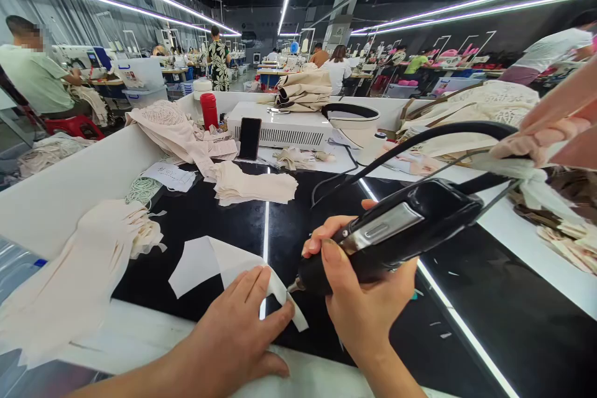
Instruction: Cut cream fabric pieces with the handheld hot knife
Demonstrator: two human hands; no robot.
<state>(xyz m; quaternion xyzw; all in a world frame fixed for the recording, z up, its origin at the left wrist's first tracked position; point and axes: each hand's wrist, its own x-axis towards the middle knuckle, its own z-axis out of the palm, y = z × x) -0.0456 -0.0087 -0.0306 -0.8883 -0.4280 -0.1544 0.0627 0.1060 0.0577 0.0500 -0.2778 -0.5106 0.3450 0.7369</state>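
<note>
My right hand (pixel 368 298) is wrapped around a black corded handheld power tool (pixel 387 236) with a silver plate on its side. The tool's pointed metal tip rests at the curved edge of a white fabric piece (pixel 233 255) on the glossy black work surface (pixel 205 211). Across the near part of that piece, my left hand (pixel 242 317) lies flat with its fingers stretched out, pressing the cloth down beside the tip. A thick black cable (pixel 420 137) loops up from the back of the tool.
Left lie stacked cream fabric pieces (pixel 97 267); another pile (pixel 254 185) sits behind. A phone (pixel 249 138) leans against a white vented box (pixel 280 124) beside a red bottle (pixel 209 111). At right hang wrapped pink cords (pixel 541 143). Other people work at sewing machines beyond.
</note>
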